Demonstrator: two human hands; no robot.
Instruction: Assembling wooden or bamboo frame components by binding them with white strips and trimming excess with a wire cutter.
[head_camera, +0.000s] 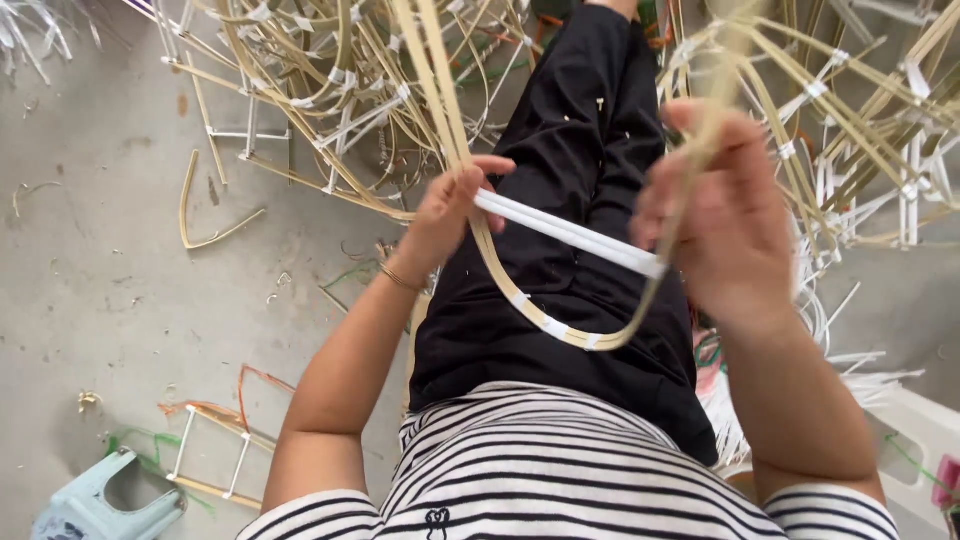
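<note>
My left hand (447, 214) pinches one side of a bent bamboo strip frame (560, 328) and the left end of a white tube (565, 233) that spans the frame. My right hand (717, 205) grips the frame's other side, where the tube's right end meets it. The strip curves in a U below the tube, over my lap in black trousers, with white tape wraps along the curve. The frame's long ends rise past my hands to the top of the view.
Heaps of finished bamboo frames with white joints lie on the concrete floor at the upper left (330, 90) and upper right (850, 110). A small ladder-like frame (215, 455) and a pale blue plastic stool (95, 505) sit at the lower left. White strips (860, 385) lie at the right.
</note>
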